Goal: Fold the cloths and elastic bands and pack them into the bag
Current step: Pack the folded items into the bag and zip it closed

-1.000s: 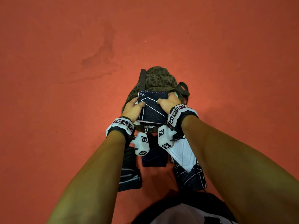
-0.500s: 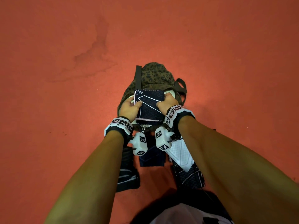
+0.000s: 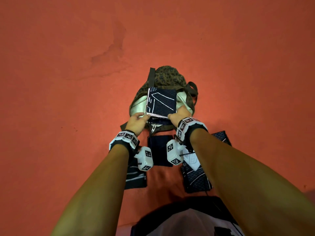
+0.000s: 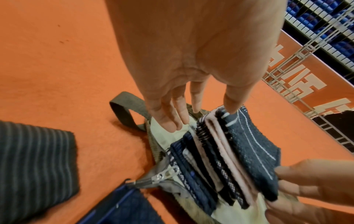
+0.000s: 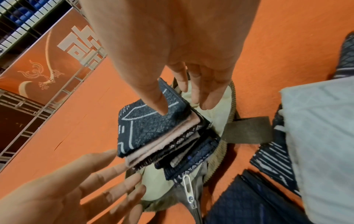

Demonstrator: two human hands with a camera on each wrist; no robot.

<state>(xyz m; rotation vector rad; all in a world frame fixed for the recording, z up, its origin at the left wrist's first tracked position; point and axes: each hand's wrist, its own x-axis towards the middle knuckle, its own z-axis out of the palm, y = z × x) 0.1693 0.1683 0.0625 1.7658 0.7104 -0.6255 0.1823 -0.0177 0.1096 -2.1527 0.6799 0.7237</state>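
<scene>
A leopard-print bag (image 3: pixel 163 77) lies unzipped on the orange floor, its pale lining showing. A stack of folded navy cloths (image 3: pixel 161 102) with white line patterns sits in its mouth, sticking partly out. My left hand (image 3: pixel 137 119) is at the stack's near-left corner with fingers straight; the thumb tip touches the top cloth (image 4: pixel 249 144) and the fingers (image 4: pixel 168 121) reach onto the lining. My right hand (image 3: pixel 179 113) is at the near-right corner. Its thumb presses on the top cloth (image 5: pixel 153 128), and its straight fingers (image 5: pixel 201 97) lie beside the stack against the lining.
More folded pieces lie on the floor between the bag and my body: a plain navy one (image 3: pixel 159 150), a striped dark one (image 3: pixel 136 178), and a navy-and-white one (image 3: pixel 196 176). The bag's zipper pull (image 3: pixel 154 128) hangs at the near edge. A wire fence with an orange banner (image 4: pixel 306 75) stands farther off.
The cloth stack has gone from held above the opening to lying farther in the bag. Both hands have let go of its sides and slid back to its near corners.
</scene>
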